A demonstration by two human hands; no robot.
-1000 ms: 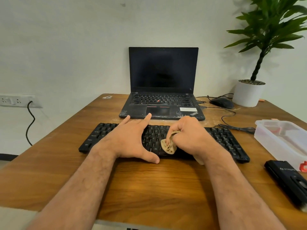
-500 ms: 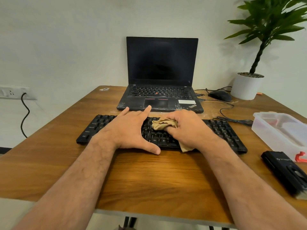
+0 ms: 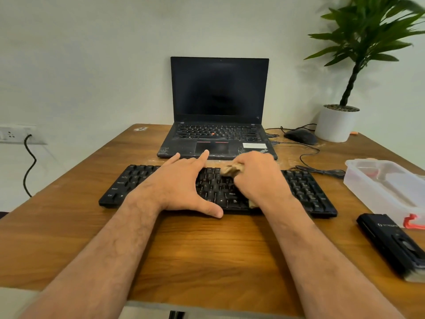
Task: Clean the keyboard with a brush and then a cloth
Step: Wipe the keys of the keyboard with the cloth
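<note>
The right hand point(image 3: 259, 178) is curled round a bunched tan cloth point(image 3: 231, 169), pressing it onto the keys at the far edge of the keyboard point(image 3: 305, 189), right of centre. A corner of cloth shows below the wrist. The cloth looks soft and light, so it is best held bunched in the fist, as here. The left hand point(image 3: 181, 185) lies flat and spread on the keyboard's left half, thumb at the near edge, holding nothing. The keyboard looks light and stiff and likely to slide; a palm on top should steady it. It lies across the worktop point(image 3: 207, 249), before a laptop point(image 3: 218, 111).
</note>
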